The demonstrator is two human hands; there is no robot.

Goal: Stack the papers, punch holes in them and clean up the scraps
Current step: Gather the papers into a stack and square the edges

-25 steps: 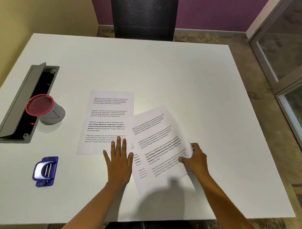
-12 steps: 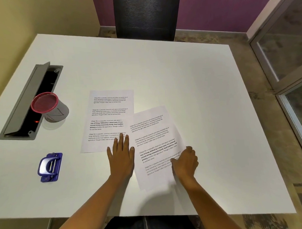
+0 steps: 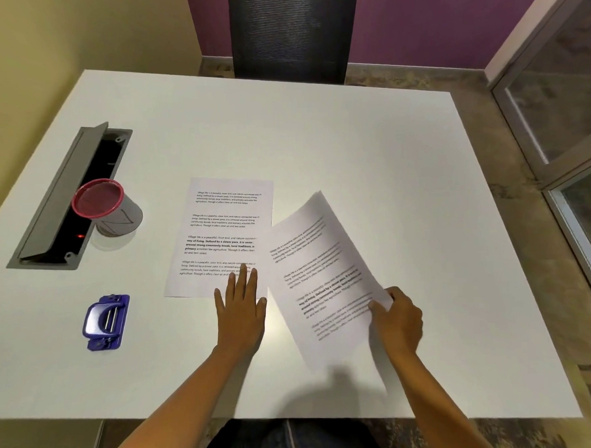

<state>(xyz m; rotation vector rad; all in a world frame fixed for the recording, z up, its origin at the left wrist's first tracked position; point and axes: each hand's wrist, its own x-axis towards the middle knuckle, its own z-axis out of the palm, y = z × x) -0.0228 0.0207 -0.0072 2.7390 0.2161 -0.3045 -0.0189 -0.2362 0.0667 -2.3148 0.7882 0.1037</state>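
1. White tabletop (image 3: 318, 139) fills the head view, with a dark mesh chair back (image 3: 290, 29) at its far edge against a purple wall (image 3: 431, 18).
2. One printed sheet (image 3: 227, 226) lies flat near the middle of the tabletop, its text facing the person.
3. The left hand (image 3: 240, 313) rests palm down with fingers straight and together, its grip released; the fingertips press on the near right corner of the flat sheet.
4. A second printed sheet (image 3: 322, 276) sits just to the right, turned at an angle; its far left edge overlaps the right edge of the flat sheet. Its near end is lifted off the tabletop and casts a shadow below, and it looks blurred.
5. The right hand (image 3: 398, 324) has its grip clenched on the right edge of this angled sheet, thumb on top and fingers curled behind.
6. A blue hole punch (image 3: 105, 322) stands on the tabletop well to the left of the left hand, apart from both sheets.
7. Farther back on the left, a grey cup with a red rim (image 3: 106, 207) stands beside an open grey cable hatch (image 3: 68, 198) set into the tabletop, its lid raised; a small red light shows inside.
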